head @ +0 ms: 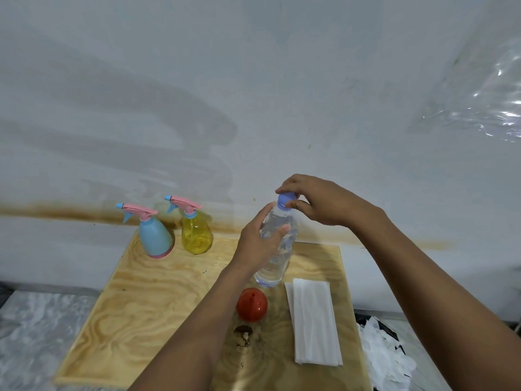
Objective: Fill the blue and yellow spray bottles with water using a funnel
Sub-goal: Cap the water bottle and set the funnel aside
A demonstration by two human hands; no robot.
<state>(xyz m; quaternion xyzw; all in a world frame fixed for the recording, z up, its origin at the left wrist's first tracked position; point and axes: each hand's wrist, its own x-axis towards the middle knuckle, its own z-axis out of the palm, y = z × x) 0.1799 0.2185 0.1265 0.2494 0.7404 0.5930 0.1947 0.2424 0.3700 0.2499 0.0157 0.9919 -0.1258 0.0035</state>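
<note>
Steadying water bottle (pixel 277 263) w/ L hand (pixel 258 244) curled round it; pinching cap (pixel 284 199) w/ R hand (pixel 313 200), prob. to unscrew. Left of it: blue spray bottle (pixel 153 238), yellow spray bottle (pixel 196 235), 2 heads on; funnel (pixel 251 304) just in front.

Folded white tissue (pixel 314 323) lies on wooden board (pixel 135 306).

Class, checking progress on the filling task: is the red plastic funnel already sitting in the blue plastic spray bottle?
No: the red plastic funnel rests on the wooden board, apart from the blue plastic spray bottle.
</note>
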